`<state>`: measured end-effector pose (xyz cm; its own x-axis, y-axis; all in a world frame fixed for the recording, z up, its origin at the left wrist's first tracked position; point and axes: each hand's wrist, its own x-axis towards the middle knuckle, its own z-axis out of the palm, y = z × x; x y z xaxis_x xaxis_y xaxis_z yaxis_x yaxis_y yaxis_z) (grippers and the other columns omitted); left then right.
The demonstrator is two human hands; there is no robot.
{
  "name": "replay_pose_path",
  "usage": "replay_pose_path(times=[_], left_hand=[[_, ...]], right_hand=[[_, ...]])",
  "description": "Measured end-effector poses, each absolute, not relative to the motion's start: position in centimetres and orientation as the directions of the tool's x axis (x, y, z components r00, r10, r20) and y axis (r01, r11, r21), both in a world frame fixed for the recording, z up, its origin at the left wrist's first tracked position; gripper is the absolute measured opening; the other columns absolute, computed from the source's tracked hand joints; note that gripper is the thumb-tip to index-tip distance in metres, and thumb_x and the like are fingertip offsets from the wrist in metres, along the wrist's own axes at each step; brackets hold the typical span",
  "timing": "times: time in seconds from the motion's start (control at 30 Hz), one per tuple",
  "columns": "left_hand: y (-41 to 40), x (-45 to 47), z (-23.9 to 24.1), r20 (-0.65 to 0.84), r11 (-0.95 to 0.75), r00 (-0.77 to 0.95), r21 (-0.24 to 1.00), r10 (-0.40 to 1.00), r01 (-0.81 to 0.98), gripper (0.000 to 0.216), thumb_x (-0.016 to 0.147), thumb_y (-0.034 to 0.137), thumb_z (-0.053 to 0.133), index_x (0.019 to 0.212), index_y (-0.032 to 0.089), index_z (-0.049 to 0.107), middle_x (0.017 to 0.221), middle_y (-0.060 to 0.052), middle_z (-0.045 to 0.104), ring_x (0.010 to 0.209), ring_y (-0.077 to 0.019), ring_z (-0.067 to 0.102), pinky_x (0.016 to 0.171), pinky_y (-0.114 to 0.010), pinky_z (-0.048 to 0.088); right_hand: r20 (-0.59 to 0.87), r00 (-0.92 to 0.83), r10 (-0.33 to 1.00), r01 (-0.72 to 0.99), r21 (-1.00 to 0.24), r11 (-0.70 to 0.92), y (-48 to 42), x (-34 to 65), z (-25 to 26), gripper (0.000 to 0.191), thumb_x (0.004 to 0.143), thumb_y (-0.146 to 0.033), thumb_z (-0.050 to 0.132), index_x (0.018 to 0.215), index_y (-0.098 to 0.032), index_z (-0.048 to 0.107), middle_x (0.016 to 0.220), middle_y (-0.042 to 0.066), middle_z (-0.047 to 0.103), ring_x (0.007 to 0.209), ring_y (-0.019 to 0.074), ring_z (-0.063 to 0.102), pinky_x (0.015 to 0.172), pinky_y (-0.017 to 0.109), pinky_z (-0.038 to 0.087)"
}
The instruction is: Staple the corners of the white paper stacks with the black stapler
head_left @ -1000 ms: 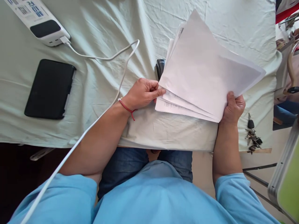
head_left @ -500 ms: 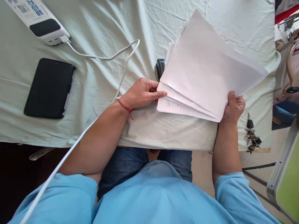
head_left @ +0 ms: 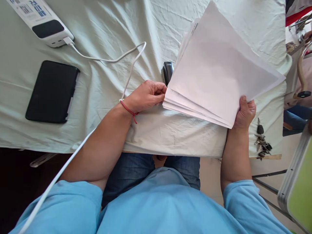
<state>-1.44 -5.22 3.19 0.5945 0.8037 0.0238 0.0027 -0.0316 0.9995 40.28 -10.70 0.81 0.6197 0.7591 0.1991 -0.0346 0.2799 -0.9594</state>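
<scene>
A fanned stack of white paper sheets (head_left: 209,68) is held above the cloth-covered table, its top sheet looking blank. My right hand (head_left: 245,112) grips the stack at its lower right corner, thumb on top. At the left corner, my left hand (head_left: 148,96) has thumb and fingers pinched together at the sheets' edge; the fingertips are partly hidden. A red string bracelet (head_left: 129,108) circles the left wrist. Just beyond the left fingers lies a black object, perhaps a stapler (head_left: 168,72), partly covered by the paper.
A black tablet or phone in a case (head_left: 52,92) lies at the left. Behind it, a white power bank (head_left: 52,32) has a white cable (head_left: 104,60) running past my left arm. A bunch of keys (head_left: 262,141) lies near the right front edge. A green-topped folding piece (head_left: 301,185) stands at right.
The sheets have shifted slightly away from me and to the right, and their lower edges lie closer together. My left thumb has slid off the top of the paper to its edge.
</scene>
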Motion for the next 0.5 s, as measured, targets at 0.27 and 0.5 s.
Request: replay_pose_path(times=[0.27, 0.5], left_hand=[[-5.8, -1.4, 3.6, -0.02, 0.004, 0.5, 0.999, 0.866, 0.033, 0.052, 0.101, 0.067, 0.088, 0.081, 0.022, 0.071, 0.063, 0.003, 0.058, 0.059, -0.0107, 0.046, 0.055, -0.03, 0.032], [-6.3, -0.4, 3.7, 0.067, -0.093, 0.37, 0.994, 0.927, 0.054, 0.09, 0.092, 0.11, 0.068, 0.068, 0.024, 0.061, 0.061, 0.001, 0.056, 0.057, -0.012, 0.045, 0.055, -0.034, 0.03]], right_hand=[[0.206, 0.564, 0.8, -0.043, -0.96, 0.278, -11.5, 40.0, 1.1, 0.047, 0.081, -0.047, 0.105, 0.109, -0.017, 0.082, 0.122, 0.009, 0.089, 0.125, 0.0218, 0.081, 0.128, 0.039, 0.064], [0.262, 0.549, 0.794, 0.094, -0.963, 0.252, -11.5, 38.4, 1.5, 0.051, 0.081, -0.055, 0.104, 0.108, -0.018, 0.081, 0.116, 0.01, 0.089, 0.131, 0.0257, 0.079, 0.132, 0.046, 0.06]])
